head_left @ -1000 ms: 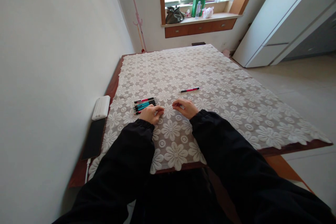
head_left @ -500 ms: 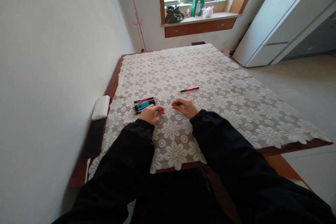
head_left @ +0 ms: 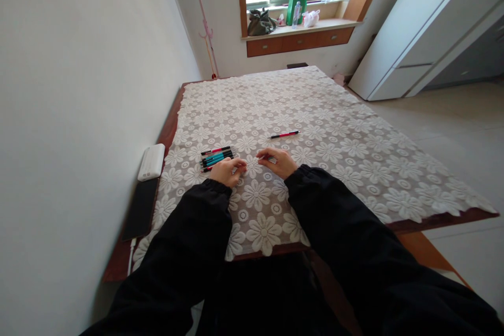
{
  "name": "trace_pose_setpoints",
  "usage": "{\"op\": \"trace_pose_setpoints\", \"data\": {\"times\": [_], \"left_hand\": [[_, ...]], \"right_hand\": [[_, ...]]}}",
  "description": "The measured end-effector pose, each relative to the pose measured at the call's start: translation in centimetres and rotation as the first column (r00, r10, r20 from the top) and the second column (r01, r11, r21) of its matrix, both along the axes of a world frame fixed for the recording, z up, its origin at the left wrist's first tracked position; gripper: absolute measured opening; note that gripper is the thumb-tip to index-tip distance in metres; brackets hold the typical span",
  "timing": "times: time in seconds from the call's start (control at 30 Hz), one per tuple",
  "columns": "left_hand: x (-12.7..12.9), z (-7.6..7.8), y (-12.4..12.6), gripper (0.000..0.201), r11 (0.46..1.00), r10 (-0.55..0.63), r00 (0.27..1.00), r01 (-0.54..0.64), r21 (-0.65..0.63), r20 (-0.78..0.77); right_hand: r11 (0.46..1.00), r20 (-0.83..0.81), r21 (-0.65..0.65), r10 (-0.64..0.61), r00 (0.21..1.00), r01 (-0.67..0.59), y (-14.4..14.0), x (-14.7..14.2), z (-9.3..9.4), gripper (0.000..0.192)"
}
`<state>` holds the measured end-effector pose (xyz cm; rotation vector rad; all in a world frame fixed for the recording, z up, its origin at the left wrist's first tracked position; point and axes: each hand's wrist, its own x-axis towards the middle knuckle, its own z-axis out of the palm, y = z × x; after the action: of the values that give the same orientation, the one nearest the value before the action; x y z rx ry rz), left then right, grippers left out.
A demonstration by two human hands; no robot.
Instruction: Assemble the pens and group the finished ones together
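Over the lace tablecloth, my left hand is closed in a pinch beside a group of pens. My right hand faces it across a small gap, thumb and fingers also pinched together. Something thin and pale seems to run between the fingertips, too small to name. Several teal and black pens lie side by side at my left hand, with a red and black pen just beyond them. Another red and black pen lies apart, farther out beyond my right hand.
A white power bank and a dark phone with a white cable lie along the table's left edge, by the wall. Beyond the table, a windowsill holds a green bag and a bottle. A white fridge stands at right.
My right hand's fingertips have shifted very slightly left. My left hand and the pens look the same.
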<state>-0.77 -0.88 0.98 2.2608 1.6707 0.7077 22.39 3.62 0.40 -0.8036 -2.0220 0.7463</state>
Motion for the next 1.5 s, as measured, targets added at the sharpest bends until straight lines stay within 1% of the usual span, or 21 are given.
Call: {"op": "trace_pose_setpoints", "data": {"times": [0.3,0.53,0.6,0.67,0.77,0.8,0.9,0.97,1.03,1.13,1.27,1.4,1.5], "left_hand": [[-0.1,-0.1,0.1,0.018,1.000,-0.013,1.000,0.013,-0.010,0.004],[-0.1,0.0,0.0,0.018,1.000,-0.011,1.000,0.011,-0.021,0.005],[-0.1,0.0,0.0,0.018,1.000,-0.010,1.000,0.010,-0.022,0.003],[-0.1,-0.1,0.1,0.018,1.000,-0.007,1.000,0.007,-0.018,0.001],[-0.2,-0.2,0.2,0.019,1.000,-0.004,1.000,0.004,-0.015,0.000],[-0.2,-0.2,0.2,0.019,1.000,-0.001,1.000,0.001,-0.015,-0.001],[-0.2,-0.3,0.3,0.019,1.000,0.003,1.000,-0.003,-0.011,-0.003],[-0.2,-0.3,0.2,0.019,1.000,0.005,1.000,-0.005,-0.006,-0.003],[-0.1,-0.2,0.2,0.018,1.000,0.011,1.000,-0.011,0.000,0.001],[-0.1,-0.2,0.2,0.018,1.000,0.012,1.000,-0.012,-0.004,0.001],[-0.2,-0.2,0.2,0.019,1.000,0.007,1.000,-0.007,-0.014,-0.004],[-0.1,-0.1,0.1,0.018,1.000,0.020,1.000,-0.020,-0.012,-0.013],[0.0,0.0,0.0,0.018,1.000,0.021,1.000,-0.021,-0.011,-0.023]], "right_hand": [[1.000,0.010,0.015,-0.020,1.000,0.020,0.3,0.2,-0.3,0.009],[1.000,0.008,-0.008,-0.014,1.000,0.014,0.3,0.2,-0.6,0.015],[1.000,0.003,-0.013,-0.009,1.000,0.009,0.4,0.2,-0.6,0.019],[1.000,0.008,-0.008,0.026,1.000,-0.026,0.6,0.4,-0.4,0.029],[0.995,0.085,0.060,0.077,0.993,-0.082,1.1,1.4,0.0,0.042],[0.993,0.124,0.097,0.061,0.990,-0.073,1.4,1.8,0.1,0.045],[0.984,0.243,0.176,-0.052,0.969,0.008,2.0,2.9,0.0,0.052],[0.980,0.334,0.193,-0.116,0.935,0.052,2.3,3.2,-0.5,0.048],[0.979,0.407,0.190,-0.142,0.902,0.069,2.4,3.2,-1.2,0.035],[0.978,0.454,0.193,-0.160,0.877,0.078,2.4,3.1,-1.7,0.016],[0.970,0.491,0.208,-0.215,0.844,0.126,2.4,3.1,-1.3,0.014],[0.975,0.545,0.189,-0.203,0.813,0.117,2.2,3.1,-0.5,0.012],[0.977,0.541,0.178,-0.197,0.818,0.117,1.9,3.0,-0.1,0.013]]}}
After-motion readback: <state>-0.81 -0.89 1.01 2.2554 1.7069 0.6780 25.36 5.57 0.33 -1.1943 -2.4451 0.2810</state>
